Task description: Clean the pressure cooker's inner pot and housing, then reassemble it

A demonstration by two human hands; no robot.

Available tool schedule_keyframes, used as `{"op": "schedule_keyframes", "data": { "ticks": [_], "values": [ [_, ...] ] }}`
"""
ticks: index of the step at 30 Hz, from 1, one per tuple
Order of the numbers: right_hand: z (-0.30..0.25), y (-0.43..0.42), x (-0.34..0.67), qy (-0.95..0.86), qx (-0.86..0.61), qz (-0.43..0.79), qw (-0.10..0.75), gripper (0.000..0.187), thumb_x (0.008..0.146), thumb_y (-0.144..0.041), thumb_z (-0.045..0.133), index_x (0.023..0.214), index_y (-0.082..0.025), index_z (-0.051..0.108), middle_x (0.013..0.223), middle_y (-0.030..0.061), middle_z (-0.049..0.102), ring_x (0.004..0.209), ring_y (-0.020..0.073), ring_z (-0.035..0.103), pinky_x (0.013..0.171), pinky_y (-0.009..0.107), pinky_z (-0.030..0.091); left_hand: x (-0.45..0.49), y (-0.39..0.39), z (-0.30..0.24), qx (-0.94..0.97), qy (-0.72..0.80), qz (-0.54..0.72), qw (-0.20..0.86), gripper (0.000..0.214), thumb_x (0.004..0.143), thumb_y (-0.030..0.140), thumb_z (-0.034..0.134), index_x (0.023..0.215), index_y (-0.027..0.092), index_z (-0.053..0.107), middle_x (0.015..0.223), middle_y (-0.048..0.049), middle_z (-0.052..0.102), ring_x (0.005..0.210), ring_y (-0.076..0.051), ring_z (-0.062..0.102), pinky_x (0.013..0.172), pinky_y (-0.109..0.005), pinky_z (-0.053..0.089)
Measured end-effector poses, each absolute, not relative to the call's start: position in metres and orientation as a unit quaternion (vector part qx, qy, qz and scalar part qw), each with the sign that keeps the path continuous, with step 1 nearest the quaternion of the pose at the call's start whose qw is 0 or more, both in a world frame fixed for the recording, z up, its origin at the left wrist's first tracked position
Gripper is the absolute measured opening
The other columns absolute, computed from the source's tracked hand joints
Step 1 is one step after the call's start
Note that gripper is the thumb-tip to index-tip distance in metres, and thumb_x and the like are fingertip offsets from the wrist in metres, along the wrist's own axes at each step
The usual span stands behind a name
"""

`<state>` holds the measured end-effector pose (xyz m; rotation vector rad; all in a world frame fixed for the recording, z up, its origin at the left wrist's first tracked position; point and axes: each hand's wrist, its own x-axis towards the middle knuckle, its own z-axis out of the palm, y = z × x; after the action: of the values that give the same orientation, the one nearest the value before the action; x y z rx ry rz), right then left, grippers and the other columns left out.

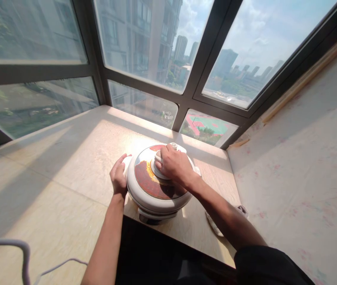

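A white electric pot stands on the pale windowsill, its dark front panel facing me. Its round lid is on top, with a glass middle that reflects red and yellow and a broad white rim. My right hand reaches over the lid, fingers closed around its white knob. At the pot's left side, my left hand is curled round the white side handle. The other side handle sticks out on the right. What the pot holds cannot be made out.
Dark-framed windows enclose the sill at the back and left. A flowered wall rises on the right. A bundled cloth-like item lies partly under my right forearm. A grey cable and a bent tube are at lower left.
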<state>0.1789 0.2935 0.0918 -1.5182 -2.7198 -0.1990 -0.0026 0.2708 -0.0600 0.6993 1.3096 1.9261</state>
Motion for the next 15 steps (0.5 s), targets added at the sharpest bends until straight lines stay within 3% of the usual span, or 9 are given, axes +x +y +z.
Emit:
{"op": "schedule_keyframes", "data": {
  "ticks": [15],
  "values": [
    [0.087,0.316,0.195,-0.931,-0.358,-0.076,0.004,0.038,0.096,-0.046,0.053,0.118,-0.016,0.06,0.121,0.0132,0.062,0.093,0.0252,0.062,0.07,0.035,0.047,-0.001,0.269,-0.056,0.263,0.499,0.747,0.351,0.054,0.078,0.044,0.057,0.118,0.009,0.068,0.122,-0.018,0.071,0.114,-0.033,0.067,0.096,-0.044,0.055]
  ]
}}
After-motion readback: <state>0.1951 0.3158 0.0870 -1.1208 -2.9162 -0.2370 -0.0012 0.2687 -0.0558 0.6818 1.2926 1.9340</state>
